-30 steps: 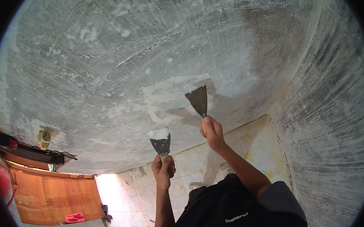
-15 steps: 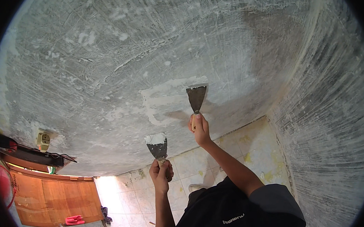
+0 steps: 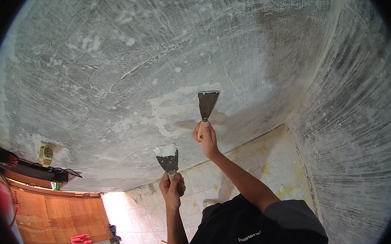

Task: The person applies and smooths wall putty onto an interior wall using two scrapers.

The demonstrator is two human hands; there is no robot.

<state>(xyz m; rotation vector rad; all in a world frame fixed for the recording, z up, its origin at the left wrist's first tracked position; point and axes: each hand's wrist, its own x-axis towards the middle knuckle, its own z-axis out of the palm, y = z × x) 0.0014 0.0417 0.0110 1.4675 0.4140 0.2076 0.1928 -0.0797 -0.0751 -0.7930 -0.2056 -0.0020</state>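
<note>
Holding a putty knife in my right hand, fingers closed round its handle, I reach forward to the upper-right corner of the white patch, above the bottom edge of the gray wall; my left hand, fingers wrapped, holds a second knife blade-up, presumably so its white paste sits within reach.

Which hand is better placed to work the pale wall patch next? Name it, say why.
Probably the right hand: its dark scraper overlaps the pale patch in view, while the left hand holds a white-smeared scraper below it.
</note>
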